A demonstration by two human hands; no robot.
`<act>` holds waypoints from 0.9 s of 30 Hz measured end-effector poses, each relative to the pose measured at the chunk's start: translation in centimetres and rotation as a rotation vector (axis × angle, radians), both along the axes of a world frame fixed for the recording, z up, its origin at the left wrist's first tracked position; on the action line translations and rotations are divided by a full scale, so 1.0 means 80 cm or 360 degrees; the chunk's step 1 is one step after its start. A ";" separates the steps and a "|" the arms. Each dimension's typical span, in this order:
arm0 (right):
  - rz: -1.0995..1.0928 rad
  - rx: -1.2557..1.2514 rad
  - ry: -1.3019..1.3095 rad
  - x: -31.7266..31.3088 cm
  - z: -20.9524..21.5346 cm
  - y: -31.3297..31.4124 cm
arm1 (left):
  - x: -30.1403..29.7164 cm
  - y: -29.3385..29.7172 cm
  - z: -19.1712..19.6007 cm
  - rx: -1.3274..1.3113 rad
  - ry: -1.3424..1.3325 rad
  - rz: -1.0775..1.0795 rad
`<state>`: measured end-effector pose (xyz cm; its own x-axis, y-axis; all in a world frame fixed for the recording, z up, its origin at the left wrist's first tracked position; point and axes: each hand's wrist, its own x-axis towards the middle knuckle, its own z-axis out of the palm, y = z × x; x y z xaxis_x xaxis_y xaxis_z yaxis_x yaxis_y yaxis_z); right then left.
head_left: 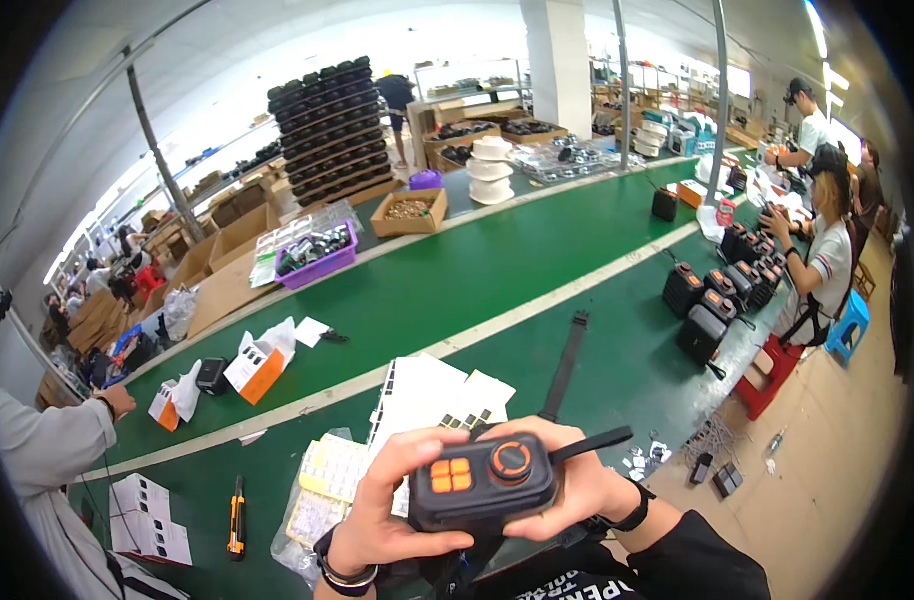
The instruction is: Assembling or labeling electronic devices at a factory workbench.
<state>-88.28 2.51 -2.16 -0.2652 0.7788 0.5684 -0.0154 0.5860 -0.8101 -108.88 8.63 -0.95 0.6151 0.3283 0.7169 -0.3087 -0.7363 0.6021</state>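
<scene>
Between both hands I hold a boxy black device (pixel 482 507), possibly a portable speaker, its top face turned up. Four orange buttons sit on its left part and an orange-ringed round knob on its right. My left hand (pixel 387 500) is closed round the left end, thumb along the far edge. My right hand (pixel 589 488) grips the right end, where a black strap loop (pixel 595 443) sticks out. Just beyond lie white sticker sheets (pixel 417 395), with yellow-edged sheets (pixel 332 470) in clear plastic nearer my left hand. A flat black strap (pixel 567 365) stretches away across the green bench.
An orange-and-black utility knife (pixel 238 518) lies left, beside a printed white sheet (pixel 149 520) and a co-worker's sleeve (pixel 47 450). Several similar black devices (pixel 707 330) stand right, near another seated worker (pixel 827 240). Orange-and-white boxes (pixel 260 370) and a purple basket (pixel 317 255) are farther off.
</scene>
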 end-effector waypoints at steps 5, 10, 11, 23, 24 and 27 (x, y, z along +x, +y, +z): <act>0.0153 -0.0290 0.0174 -0.009 0.003 -0.016 | 0.001 -0.019 0.005 -0.0099 -0.0073 0.0094; 0.0090 -0.0375 0.0320 -0.019 -0.011 -0.009 | 0.004 -0.028 -0.013 -0.0283 -0.0349 0.0344; 0.0073 -0.0500 0.0381 -0.021 -0.013 -0.010 | 0.006 -0.027 -0.016 -0.0402 -0.0388 0.0366; 0.0092 -0.0833 0.0624 -0.035 0.001 0.002 | 0.015 -0.021 -0.007 -0.1129 -0.0326 0.0467; 0.0116 -0.0784 0.0657 -0.037 0.000 0.002 | 0.016 -0.020 -0.008 -0.1155 -0.0324 0.0464; 0.0159 -0.0754 0.0695 -0.042 -0.011 0.010 | 0.010 -0.017 -0.010 -0.1255 -0.0351 0.0484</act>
<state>-91.63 3.30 -3.05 -0.1715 0.9551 0.2415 -0.4378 0.1457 -0.8872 -108.09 7.27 -1.76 0.2941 0.9062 0.3038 -0.3359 -0.1995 0.9205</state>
